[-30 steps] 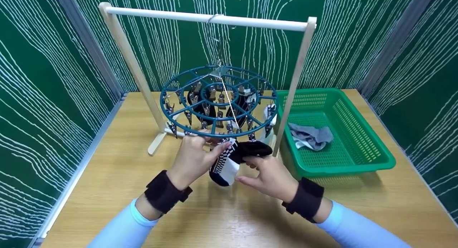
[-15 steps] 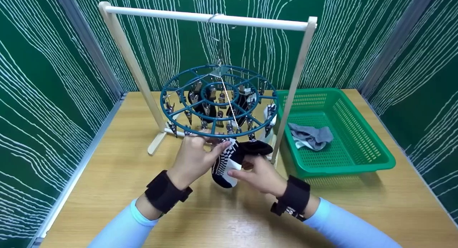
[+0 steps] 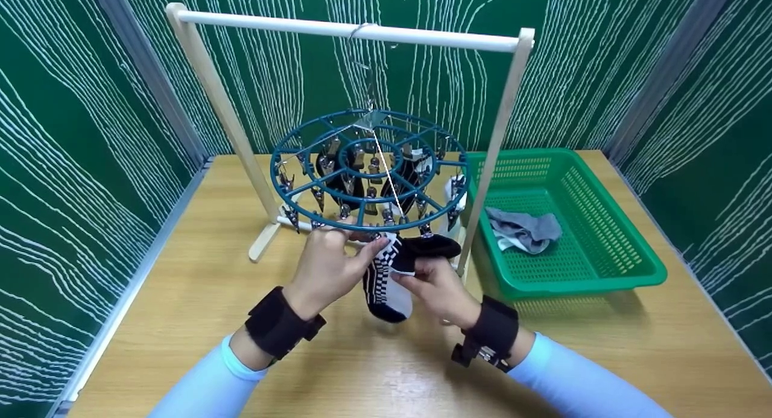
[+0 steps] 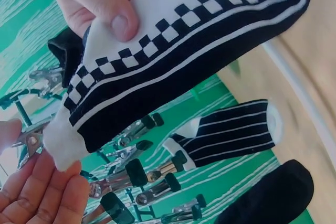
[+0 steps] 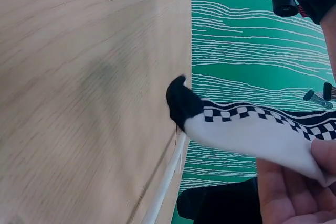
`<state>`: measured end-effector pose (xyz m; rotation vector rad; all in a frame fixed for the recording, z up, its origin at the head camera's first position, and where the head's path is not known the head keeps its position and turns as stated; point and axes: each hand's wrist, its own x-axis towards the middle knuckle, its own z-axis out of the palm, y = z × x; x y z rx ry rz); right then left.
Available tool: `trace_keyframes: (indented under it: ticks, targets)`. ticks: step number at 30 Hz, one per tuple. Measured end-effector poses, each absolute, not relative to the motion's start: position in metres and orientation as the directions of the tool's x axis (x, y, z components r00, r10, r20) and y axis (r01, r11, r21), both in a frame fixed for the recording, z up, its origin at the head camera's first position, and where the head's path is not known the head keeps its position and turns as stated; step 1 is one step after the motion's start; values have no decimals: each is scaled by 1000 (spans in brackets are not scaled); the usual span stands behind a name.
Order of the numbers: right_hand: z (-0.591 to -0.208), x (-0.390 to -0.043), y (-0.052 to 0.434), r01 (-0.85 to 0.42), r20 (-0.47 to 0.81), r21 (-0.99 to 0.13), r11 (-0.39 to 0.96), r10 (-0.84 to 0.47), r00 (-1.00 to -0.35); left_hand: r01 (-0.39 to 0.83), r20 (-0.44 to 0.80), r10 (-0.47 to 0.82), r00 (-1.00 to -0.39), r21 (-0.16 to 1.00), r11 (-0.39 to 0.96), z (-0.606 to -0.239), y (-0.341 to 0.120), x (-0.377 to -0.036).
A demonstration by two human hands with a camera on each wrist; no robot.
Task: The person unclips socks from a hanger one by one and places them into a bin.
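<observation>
A black-and-white checkered sock (image 3: 386, 288) hangs toe-down at the front of a round blue-green clip hanger (image 3: 362, 227). My left hand (image 3: 329, 264) pinches a metal clip (image 4: 32, 141) between thumb and fingers at the sock's white cuff, just under the ring. Whether the clip bites the cuff, I cannot tell. With thumb and fingers, my right hand (image 3: 443, 291) pinches the sock's white side near the heel, also seen in the right wrist view. Beside it a black sock (image 3: 434, 247) hangs from the ring.
The hanger hooks over a white bar (image 3: 271, 25) on a wooden stand. More socks hang inside, among them a striped sock (image 4: 231, 135). A green basket (image 3: 603, 279) at right holds grey cloth (image 3: 528, 230). Green walls surround the wooden table (image 3: 199, 273).
My right hand has moved left and slightly up, from lower on the sock to near its heel. The sock's toe has swung slightly right. My left hand stays at the clip.
</observation>
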<state>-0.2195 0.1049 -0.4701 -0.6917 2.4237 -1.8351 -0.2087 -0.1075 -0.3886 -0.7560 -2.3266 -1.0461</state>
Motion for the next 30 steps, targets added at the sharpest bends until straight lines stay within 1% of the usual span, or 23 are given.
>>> trace_keyframes:
  ticks: [5, 10, 17, 22, 26, 30]
  targets:
    - [-469, -219, 105, -358, 263, -904, 231, -358, -896, 654, 624, 282, -729, 511, 558, -389, -108, -207]
    - [-469, -219, 107, -377, 279, -899, 222, -373, -885, 672, 628, 298, -719, 518, 528, -389, -108, -207]
    - [-472, -218, 109, -381, 272, -895, 230, -396, -877, 704, 668, 299, -681, 486, 517, -390, -108, -208]
    - [-475, -217, 114, -396, 264, -876, 276, -412, -872, 693, 665, 283, -691, 499, 520, -388, -108, -209]
    - [-477, -215, 117, -430, 277, -855, 290, -445, -851, 692, 671, 273, -689, 498, 523, -386, -107, -209]
    - [-479, -213, 120, -491, 321, -824, 284, -479, -817, 689, 678, 267, -685, 483, 540, -386, -108, -209]
